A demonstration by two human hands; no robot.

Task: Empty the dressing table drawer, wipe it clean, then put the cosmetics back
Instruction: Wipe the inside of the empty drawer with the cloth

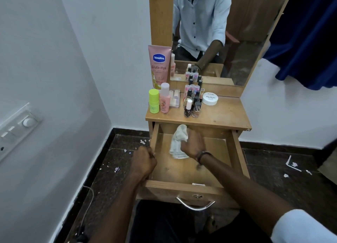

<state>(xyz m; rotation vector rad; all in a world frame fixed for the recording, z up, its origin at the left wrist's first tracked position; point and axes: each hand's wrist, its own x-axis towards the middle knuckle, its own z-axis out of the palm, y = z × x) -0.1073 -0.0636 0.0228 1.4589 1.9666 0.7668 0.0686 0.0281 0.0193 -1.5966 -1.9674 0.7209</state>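
Left hand point(144, 160) clamps the drawer point(237, 157) side wall to steady it while right hand point(193, 142), gripping the white cloth point(179, 135), wipes inside.

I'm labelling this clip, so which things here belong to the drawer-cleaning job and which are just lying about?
Job:
open wooden drawer
crumpled white cloth, gripped by right hand
left hand gripping the drawer's side wall
pink Vaseline tube
nail polish bottles

Lying about:
white paper scraps on the dark floor
grey wall switch panel
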